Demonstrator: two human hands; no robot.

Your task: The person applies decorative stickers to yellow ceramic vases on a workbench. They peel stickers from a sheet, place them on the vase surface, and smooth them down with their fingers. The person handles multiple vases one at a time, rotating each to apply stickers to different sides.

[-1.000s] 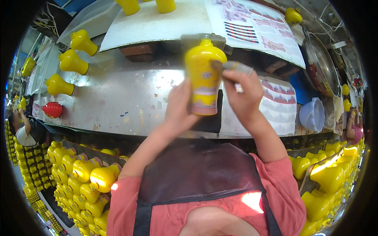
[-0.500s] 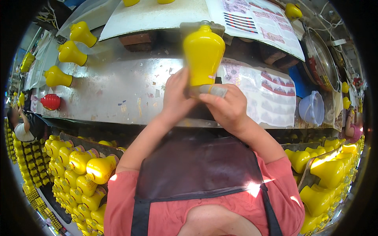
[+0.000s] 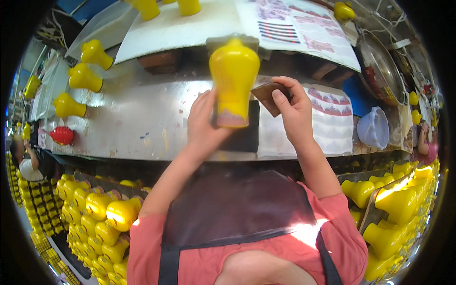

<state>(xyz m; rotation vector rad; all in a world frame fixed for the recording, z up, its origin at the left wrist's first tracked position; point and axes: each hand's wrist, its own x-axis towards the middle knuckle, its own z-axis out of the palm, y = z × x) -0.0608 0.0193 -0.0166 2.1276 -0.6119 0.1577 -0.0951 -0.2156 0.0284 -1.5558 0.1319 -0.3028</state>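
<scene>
A glossy yellow bottle (image 3: 234, 71), wide-shouldered and slightly blurred, lies with its neck away from me against a dark block (image 3: 251, 42). Around its base runs a pinkish patterned band (image 3: 232, 118). My left hand (image 3: 204, 124) is closed on the bottle's lower left side, its fingertips partly hidden behind it. To the right of the bottle, my right hand (image 3: 298, 111) pinches a flat brown scraper (image 3: 267, 99) between thumb and fingers. The scraper's tip is near the bottle's side; whether it touches is unclear. A black pad (image 3: 251, 135) lies beneath on the metal table (image 3: 142, 109).
Printed decal sheets (image 3: 327, 130) lie at right, beside a pale lilac bucket (image 3: 374, 128). More sheets rest on a raised white board (image 3: 190, 31). Yellow bottles (image 3: 85, 77) and a red ribbed object (image 3: 61, 136) stand left. Racked bottles (image 3: 104, 232) flank me; people work at both sides.
My right hand has left the bottle's base, moved right and now holds the brown scraper. The pale strip under its thumb no longer shows there. The bottle has shifted slightly toward me.
</scene>
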